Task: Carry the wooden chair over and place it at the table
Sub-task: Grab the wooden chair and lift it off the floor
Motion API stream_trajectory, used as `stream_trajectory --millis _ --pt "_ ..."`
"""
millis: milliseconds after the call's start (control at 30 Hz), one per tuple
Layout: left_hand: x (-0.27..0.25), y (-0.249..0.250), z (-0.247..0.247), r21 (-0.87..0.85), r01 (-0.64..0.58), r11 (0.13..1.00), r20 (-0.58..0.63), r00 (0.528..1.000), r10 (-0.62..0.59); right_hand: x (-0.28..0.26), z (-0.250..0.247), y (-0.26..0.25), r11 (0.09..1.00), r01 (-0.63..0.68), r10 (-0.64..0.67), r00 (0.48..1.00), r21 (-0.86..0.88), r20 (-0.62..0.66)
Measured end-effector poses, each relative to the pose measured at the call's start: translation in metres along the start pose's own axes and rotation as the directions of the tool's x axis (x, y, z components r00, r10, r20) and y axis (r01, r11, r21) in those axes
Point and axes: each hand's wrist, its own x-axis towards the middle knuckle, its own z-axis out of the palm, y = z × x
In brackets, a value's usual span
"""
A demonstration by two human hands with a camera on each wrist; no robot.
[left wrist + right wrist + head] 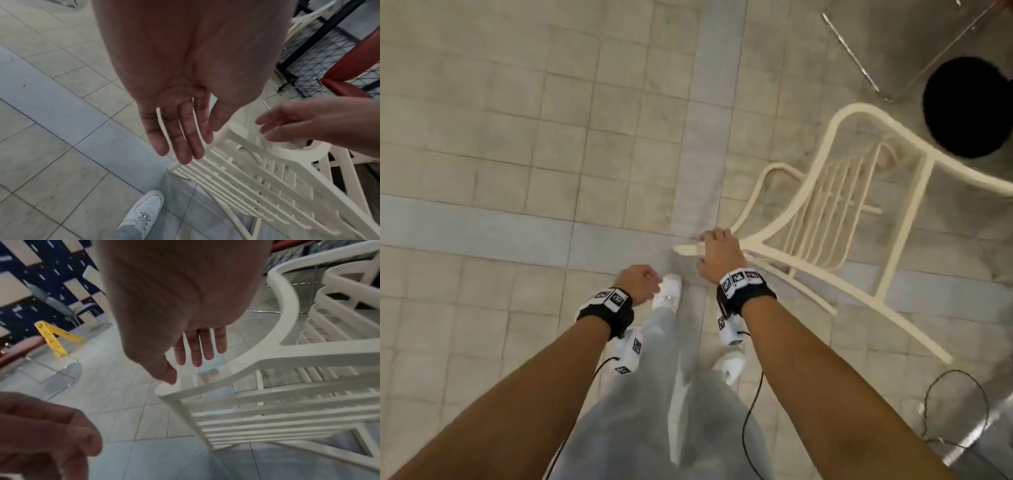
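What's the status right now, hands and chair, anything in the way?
Left hand open, free. Right hand open, fingers straight, at the top rail of the tilted chair; contact unclear. Black round object just beyond chair.

We count one cream chair (pixel 822 219), two hands (pixel 720 253) beside its back, two white shoes (pixel 669 291), and one yellow sign (pixel 54 339).

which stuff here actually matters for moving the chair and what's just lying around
For the job:
- white slatted chair, tilted
- right hand, touching the chair's top edge
- left hand, holding nothing

Just lying about:
- yellow floor sign
- loose black cable
- clear plastic stand
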Motion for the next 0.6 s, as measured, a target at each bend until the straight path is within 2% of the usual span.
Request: stream_trajectory --millis 100,167,367,600 --pt "0.019 -0.010 -0.001 -0.033 0.038 0.999 0.010 0.999 -0.037 0.036 0.014 -0.005 0.987 0.016 0.000 0.995 -0.162 0.097" --pt "0.023 -0.015 0.003 -0.041 0.069 0.997 0.019 0.997 -0.068 0.049 0.023 -0.008 0.980 0.040 -0.006 0.985 -0.194 0.172" --pt "0.032 -0.017 0.013 0.008 0.073 0.997 0.042 0.996 -0.074 0.059 0.038 -0.002 0.995 0.009 0.014 0.973 -0.100 0.229" --pt "0.052 -0.010 0.025 0.183 0.018 0.983 0.034 0.999 -0.025 -0.002 0.017 0.021 0.998 0.028 -0.029 0.999 -0.048 -0.015"
